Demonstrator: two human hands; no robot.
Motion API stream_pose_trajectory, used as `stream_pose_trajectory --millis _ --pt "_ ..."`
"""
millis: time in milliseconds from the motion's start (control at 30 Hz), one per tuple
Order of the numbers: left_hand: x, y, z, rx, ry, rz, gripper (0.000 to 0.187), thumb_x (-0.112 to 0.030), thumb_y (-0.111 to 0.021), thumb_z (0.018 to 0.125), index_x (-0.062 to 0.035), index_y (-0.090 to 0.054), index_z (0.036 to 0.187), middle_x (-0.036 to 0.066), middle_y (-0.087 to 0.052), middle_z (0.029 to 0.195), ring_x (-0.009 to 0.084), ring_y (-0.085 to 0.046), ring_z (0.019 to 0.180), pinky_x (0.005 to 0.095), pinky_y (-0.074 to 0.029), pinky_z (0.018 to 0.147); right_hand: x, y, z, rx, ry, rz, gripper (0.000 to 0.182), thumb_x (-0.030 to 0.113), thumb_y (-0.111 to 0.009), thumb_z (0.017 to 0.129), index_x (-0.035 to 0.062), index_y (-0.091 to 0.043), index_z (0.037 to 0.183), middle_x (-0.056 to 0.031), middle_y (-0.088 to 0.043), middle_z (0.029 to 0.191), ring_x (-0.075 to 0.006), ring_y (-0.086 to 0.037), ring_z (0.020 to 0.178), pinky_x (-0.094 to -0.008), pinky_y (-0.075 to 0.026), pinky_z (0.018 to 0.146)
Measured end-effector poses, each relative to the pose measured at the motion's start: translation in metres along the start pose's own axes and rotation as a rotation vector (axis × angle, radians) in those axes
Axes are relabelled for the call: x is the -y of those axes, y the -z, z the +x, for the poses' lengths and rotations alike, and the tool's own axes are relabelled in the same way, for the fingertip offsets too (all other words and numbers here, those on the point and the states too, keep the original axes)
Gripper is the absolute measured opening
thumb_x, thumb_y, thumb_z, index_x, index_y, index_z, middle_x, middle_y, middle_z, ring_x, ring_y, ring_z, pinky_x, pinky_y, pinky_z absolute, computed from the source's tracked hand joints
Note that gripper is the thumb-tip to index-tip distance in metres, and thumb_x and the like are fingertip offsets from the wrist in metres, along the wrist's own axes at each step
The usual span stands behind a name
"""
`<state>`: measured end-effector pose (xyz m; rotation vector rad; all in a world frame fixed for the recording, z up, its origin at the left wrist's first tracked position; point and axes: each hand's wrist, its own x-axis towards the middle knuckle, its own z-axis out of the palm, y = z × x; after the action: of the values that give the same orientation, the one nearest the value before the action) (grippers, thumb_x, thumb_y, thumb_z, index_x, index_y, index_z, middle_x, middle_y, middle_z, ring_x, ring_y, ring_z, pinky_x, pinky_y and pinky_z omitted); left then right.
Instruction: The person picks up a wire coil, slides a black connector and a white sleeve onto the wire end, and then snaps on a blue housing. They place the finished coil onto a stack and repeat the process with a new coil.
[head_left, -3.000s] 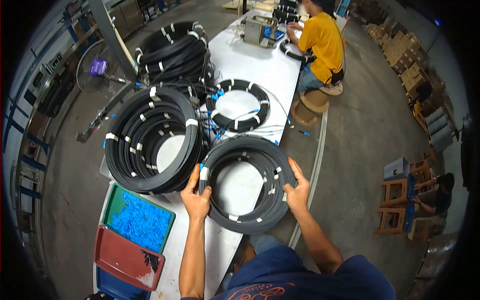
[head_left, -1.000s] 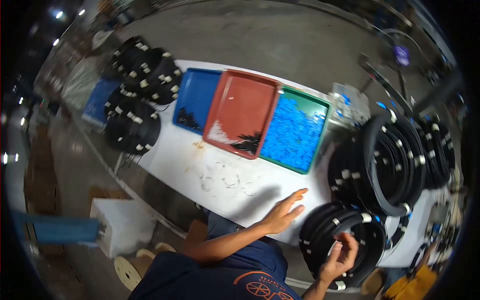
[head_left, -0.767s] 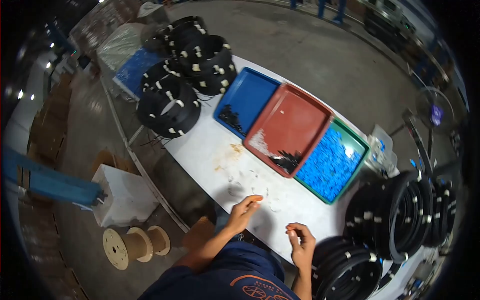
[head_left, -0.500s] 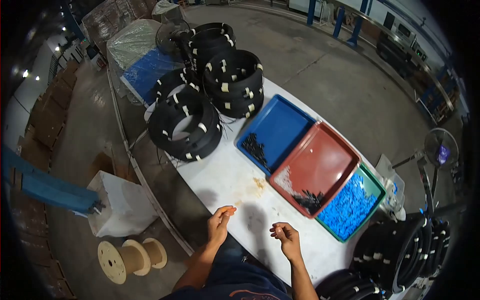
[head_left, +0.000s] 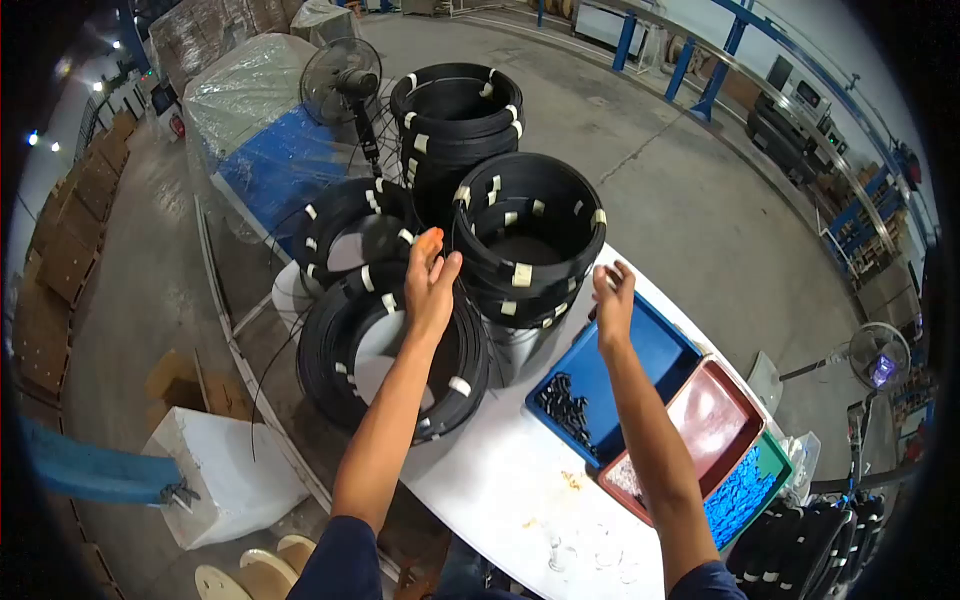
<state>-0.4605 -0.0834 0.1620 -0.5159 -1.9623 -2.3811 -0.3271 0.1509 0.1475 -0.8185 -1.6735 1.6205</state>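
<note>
My left hand (head_left: 430, 290) is raised over the black coiled cable (head_left: 465, 375) at the table's left end, thumb and fingers apart, with nothing visible in it. One fingertip looks orange. My right hand (head_left: 614, 300) is above the far edge of the blue tray (head_left: 650, 345), fingers bent but apart, also holding nothing that I can see. Between and beyond the hands stands a stack of black coils (head_left: 530, 225) tied with pale tape. Whether either hand touches a coil is hard to tell.
Small black parts (head_left: 565, 410) lie in the blue tray. A red tray (head_left: 715, 400) and a green tray (head_left: 775, 455) with blue pieces follow along the white table (head_left: 500, 490). More coils (head_left: 455, 110) and a fan (head_left: 345, 85) stand behind; another fan (head_left: 880, 355) is at right.
Both hands have moved forward from the table's front edge to the coil stacks, arms now stretched out. The view has shifted toward the coils.
</note>
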Motion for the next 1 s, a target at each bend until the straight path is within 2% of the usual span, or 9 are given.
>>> stream_pose_trajectory --millis 200,267,300,400,567,700,833,867,1000 --pt "0.011 -0.041 0.064 -0.035 0.105 0.398 0.08 -0.012 -0.074 0.087 -0.0015 -0.028 0.152 0.029 -0.045 0.149 0.0409 -0.044 0.14 0.0415 -0.033 0.117 0.005 -0.034 0.096 0.026 0.215 -0.162 0.086 0.042 -0.074 0.09 0.0006 -0.031 0.152 -0.0242 -0.041 0.153 -0.0382 -0.043 0.139 -0.0456 -0.036 0.114" --pt "0.004 -0.054 0.07 -0.047 0.162 0.454 0.081 -0.009 -0.073 0.087 -0.0031 -0.027 0.153 0.03 -0.046 0.148 0.0429 -0.046 0.138 0.0428 -0.035 0.116 0.017 -0.041 0.099 0.183 0.166 -0.154 0.075 0.013 -0.07 0.089 0.0008 -0.031 0.152 -0.024 -0.042 0.151 -0.0373 -0.043 0.14 -0.0427 -0.033 0.117" --pt "0.005 -0.059 0.072 -0.062 0.202 0.49 0.081 -0.006 -0.071 0.086 -0.0048 -0.025 0.153 0.031 -0.048 0.146 0.0446 -0.048 0.135 0.0438 -0.036 0.115 0.012 -0.042 0.104 0.177 0.167 -0.155 0.075 0.013 -0.07 0.089 0.0008 -0.031 0.152 -0.024 -0.042 0.151 -0.0373 -0.043 0.14 -0.0427 -0.033 0.117" --pt "0.02 -0.068 0.074 -0.166 0.17 0.506 0.079 0.009 -0.061 0.082 -0.0106 -0.031 0.152 0.029 -0.055 0.139 0.0442 -0.054 0.129 0.045 -0.04 0.112 0.002 -0.045 0.111 0.129 0.328 -0.172 0.079 -0.019 -0.038 0.071 0.0014 -0.041 0.147 -0.0213 -0.052 0.144 -0.031 -0.048 0.137 -0.0357 -0.033 0.116" --pt "0.055 -0.062 0.082 -0.149 -0.133 0.358 0.079 0.018 -0.053 0.074 -0.0098 -0.041 0.147 0.02 -0.06 0.135 0.0319 -0.057 0.129 0.0376 -0.04 0.111 0.026 -0.033 0.09 0.08 0.335 -0.128 0.07 -0.018 -0.046 0.072 0.0023 -0.055 0.138 -0.0191 -0.059 0.137 -0.0308 -0.052 0.133 -0.0355 -0.037 0.113" --pt "-0.037 -0.058 0.031 -0.054 -0.108 -0.031 0.081 0.024 -0.049 0.068 -0.0037 -0.044 0.144 0.017 -0.053 0.143 0.0249 -0.056 0.125 0.0309 -0.044 0.104 0.078 0.01 0.023 0.047 0.393 0.052 0.074 -0.015 -0.059 0.071 0.0032 -0.049 0.142 -0.0171 -0.055 0.14 -0.0248 -0.054 0.125 -0.0357 -0.042 0.105" --pt "-0.1 -0.042 -0.077 -0.018 -0.124 -0.125 0.081 0.022 -0.047 0.065 -0.002 -0.045 0.142 0.018 -0.051 0.147 0.0251 -0.053 0.13 0.0328 -0.042 0.106 0.093 0.09 -0.041 0.075 0.339 0.514 0.077 0.005 -0.072 0.084 0.0089 -0.035 0.152 -0.0175 -0.043 0.148 -0.0185 -0.057 0.102 -0.0302 -0.05 0.088" --pt "-0.103 -0.039 -0.109 0.008 -0.194 -0.025 0.077 0.022 -0.047 0.066 0.0005 -0.045 0.14 0.02 -0.048 0.149 0.028 -0.048 0.136 0.0344 -0.037 0.111 0.095 0.102 -0.063 0.111 0.154 0.551 0.086 0.017 -0.077 0.085 0.0107 -0.028 0.156 -0.0184 -0.038 0.152 -0.0194 -0.057 0.098 -0.0312 -0.05 0.087" --pt "-0.088 -0.025 -0.229 0.105 -0.294 0.201 0.066 0.019 -0.049 0.071 0.0051 -0.044 0.135 0.026 -0.042 0.152 0.0338 -0.043 0.141 0.0389 -0.031 0.117 0.039 0.177 -0.147 0.252 0.094 0.398 0.09 0.009 -0.079 0.081 0.0088 -0.029 0.156 -0.0174 -0.047 0.145 -0.0229 -0.059 0.116 -0.0331 -0.047 0.095"
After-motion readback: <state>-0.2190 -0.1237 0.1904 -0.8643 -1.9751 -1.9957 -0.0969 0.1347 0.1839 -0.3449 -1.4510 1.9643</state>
